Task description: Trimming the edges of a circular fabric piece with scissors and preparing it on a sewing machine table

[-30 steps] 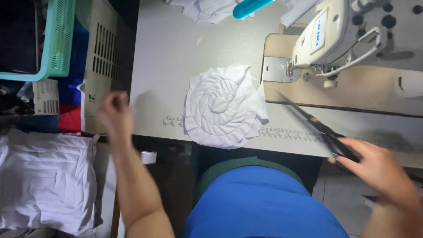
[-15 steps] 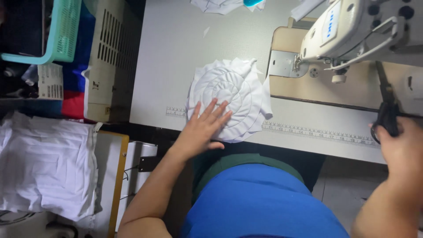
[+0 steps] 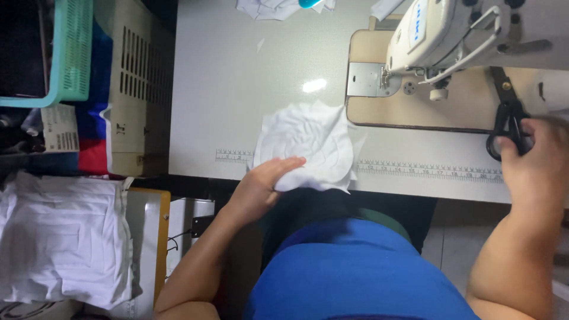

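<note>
A crumpled white cloth piece [image 3: 308, 145] lies on the white sewing table [image 3: 225, 89], over the printed ruler along its front edge. My left hand [image 3: 264, 185] grips the cloth's near left edge, fingers on top. My right hand [image 3: 533, 163] is at the far right and holds the handles of black scissors [image 3: 507, 115]. The scissor blades point away from me across the wooden machine bed [image 3: 468, 106], beside the white sewing machine [image 3: 438, 32].
More white fabric scraps [image 3: 278, 7] lie at the table's far edge. Left of the table stand a beige slotted crate [image 3: 139, 83] and a teal basket [image 3: 68, 53]. A stack of white fabric [image 3: 62, 237] sits low on the left. My blue-clothed lap [image 3: 355, 272] fills the bottom centre.
My left hand came from the left onto the cloth and now grips its near edge. My right hand carried the scissors up and right to the machine bed.
</note>
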